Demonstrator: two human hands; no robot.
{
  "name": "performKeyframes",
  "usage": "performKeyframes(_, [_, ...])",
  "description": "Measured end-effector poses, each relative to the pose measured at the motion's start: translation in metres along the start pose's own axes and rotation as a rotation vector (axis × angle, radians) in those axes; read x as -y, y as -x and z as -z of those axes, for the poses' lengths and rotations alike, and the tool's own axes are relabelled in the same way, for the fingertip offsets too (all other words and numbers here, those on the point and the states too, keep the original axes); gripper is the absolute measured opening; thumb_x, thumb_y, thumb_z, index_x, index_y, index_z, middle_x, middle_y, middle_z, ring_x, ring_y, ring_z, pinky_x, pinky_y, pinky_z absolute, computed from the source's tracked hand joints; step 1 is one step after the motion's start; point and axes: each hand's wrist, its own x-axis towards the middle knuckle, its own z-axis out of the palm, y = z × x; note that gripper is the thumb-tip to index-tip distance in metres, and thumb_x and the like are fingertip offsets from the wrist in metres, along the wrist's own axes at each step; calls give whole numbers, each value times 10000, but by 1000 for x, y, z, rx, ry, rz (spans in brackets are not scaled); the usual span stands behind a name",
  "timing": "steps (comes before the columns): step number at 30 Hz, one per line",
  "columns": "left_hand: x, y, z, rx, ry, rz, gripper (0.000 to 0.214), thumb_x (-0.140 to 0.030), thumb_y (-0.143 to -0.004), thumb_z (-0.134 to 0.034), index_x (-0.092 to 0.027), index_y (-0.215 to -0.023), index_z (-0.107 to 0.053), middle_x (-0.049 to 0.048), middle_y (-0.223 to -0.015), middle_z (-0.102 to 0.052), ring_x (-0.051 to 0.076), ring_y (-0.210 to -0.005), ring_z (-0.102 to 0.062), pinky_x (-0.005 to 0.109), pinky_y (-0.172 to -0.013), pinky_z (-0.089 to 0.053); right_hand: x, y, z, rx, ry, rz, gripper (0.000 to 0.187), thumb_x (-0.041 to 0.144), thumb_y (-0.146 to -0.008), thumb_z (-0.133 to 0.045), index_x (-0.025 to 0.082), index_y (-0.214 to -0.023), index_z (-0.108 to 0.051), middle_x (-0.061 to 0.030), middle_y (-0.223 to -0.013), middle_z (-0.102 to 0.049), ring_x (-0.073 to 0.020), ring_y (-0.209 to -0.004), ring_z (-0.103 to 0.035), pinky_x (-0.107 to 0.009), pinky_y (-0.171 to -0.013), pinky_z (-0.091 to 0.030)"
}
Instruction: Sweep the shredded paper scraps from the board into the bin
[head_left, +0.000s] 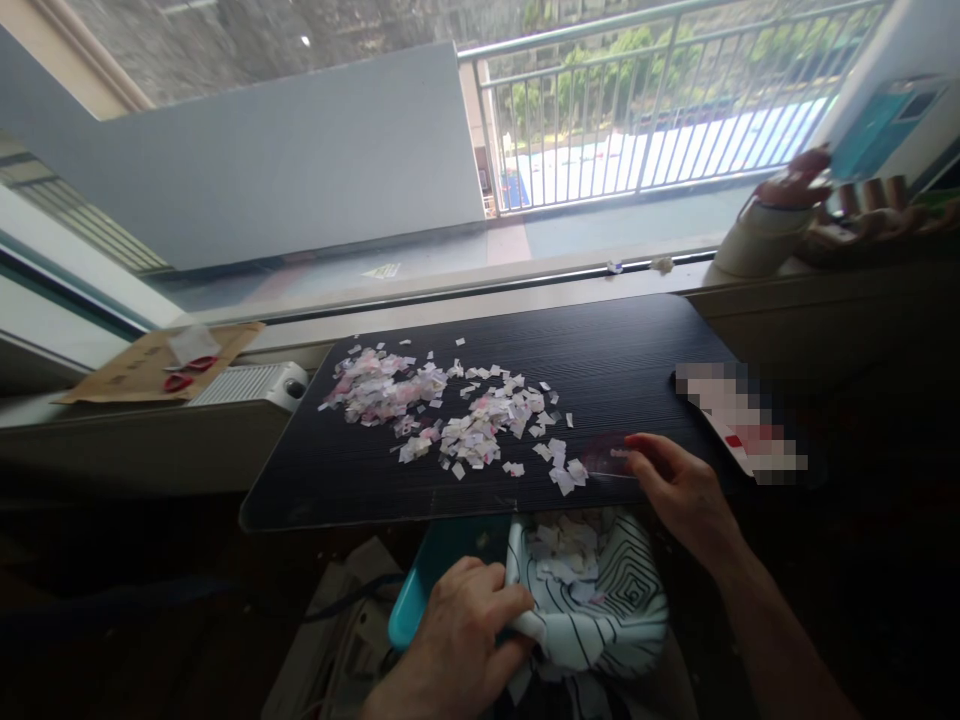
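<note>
Small white and pink paper scraps lie scattered on a dark wood-grain board. My right hand rests on the board's near edge with its fingers pinched on a thin clear plastic card, which touches the nearest scraps. Below the board's edge my left hand is closed on the rim of a white bag with black line patterns. The bag hangs open and holds several paper scraps. A teal bin shows behind the bag.
A pixelated flat object lies on the board's right end. A brown envelope with red scissors sits on the sill at left, beside a white heater. Another person's hand is at the far right by cardboard tubes. A railing stands beyond the window.
</note>
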Motion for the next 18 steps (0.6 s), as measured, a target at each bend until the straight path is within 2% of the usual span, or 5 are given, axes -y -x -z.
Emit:
performKeyframes(5, [2, 4, -2, -24, 11, -47, 99, -178, -771, -650, -236, -818, -585, -31, -751, -523, 152, -730, -476, 293, -707, -305, 7, 4, 3, -20, 19, 13, 299, 398, -770, -576, 204, -976, -675, -43, -856, -723, -212, -770, -676, -318, -713, -525])
performKeyframes(7, [3, 4, -1, -31, 6, -60, 81, -199, -784, -647, -237, -818, -584, -34, -740, -518, 148, -712, -472, 292, -706, -307, 9, 5, 2, 3, 85, 36, 284, 387, -765, -575, 208, -958, -683, -41, -865, -724, -214, -781, -672, -323, -725, -518])
performKeyframes(11, [5, 5, -2, -37, -2, -80, 55, -226, -803, -633, -232, -808, -579, -34, -725, -511, 144, -698, -466, 291, -699, -308, 11, 5, -2, -35, 136, 47, 288, 387, -775, -564, 210, -970, -680, -39, -883, -722, -208, -786, -668, -318, -728, -515])
performKeyframes(15, [6, 6, -3, -45, -14, -90, 49, -232, -804, -632, -232, -812, -584, -31, -725, -508, 147, -701, -465, 294, -702, -309, 12, 6, -4, 28, 161, 81, 264, 372, -791, -553, 215, -964, -677, -32, -890, -722, -197, -786, -665, -306, -732, -514])
performKeyframes(18, [6, 6, -3, -41, -6, -103, 54, -234, -804, -636, -231, -813, -582, -32, -727, -505, 144, -696, -463, 296, -708, -312, 13, 7, -4, -6, 210, 82, 241, 358, -790, -560, 220, -948, -679, -27, -886, -721, -194, -780, -662, -310, -740, -510])
